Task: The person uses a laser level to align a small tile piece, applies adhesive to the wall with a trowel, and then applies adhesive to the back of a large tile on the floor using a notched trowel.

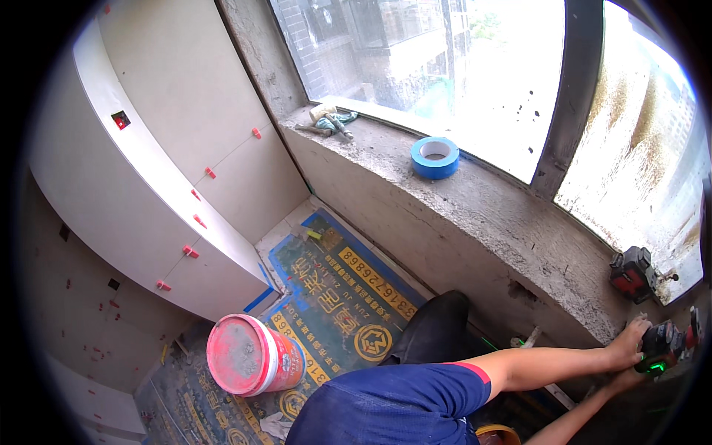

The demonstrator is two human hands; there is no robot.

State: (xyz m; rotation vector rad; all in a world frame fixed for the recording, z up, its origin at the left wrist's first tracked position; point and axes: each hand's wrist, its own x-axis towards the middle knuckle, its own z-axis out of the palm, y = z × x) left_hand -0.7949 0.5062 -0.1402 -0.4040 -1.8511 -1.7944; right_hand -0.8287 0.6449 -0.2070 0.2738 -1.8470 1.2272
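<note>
At the far right, below the window sill, a black and red laser level (pixel 662 348) glows with a green light. My left hand (pixel 630 344) grips its near side, fingers bent against the body. Just below, my right hand (pixel 625 381) reaches to the underside of the same device, its fingertips partly hidden. Close above them, another black and red device (pixel 633 273) rests on the sill.
A rough concrete sill (pixel 489 194) runs under the window, carrying a blue tape roll (pixel 435 157) and small tools with a cloth (pixel 331 121). A red-lidded bucket (pixel 241 354) stands on the printed floor covering (pixel 326 289). Red tile clips (pixel 190 252) dot the pale wall panels.
</note>
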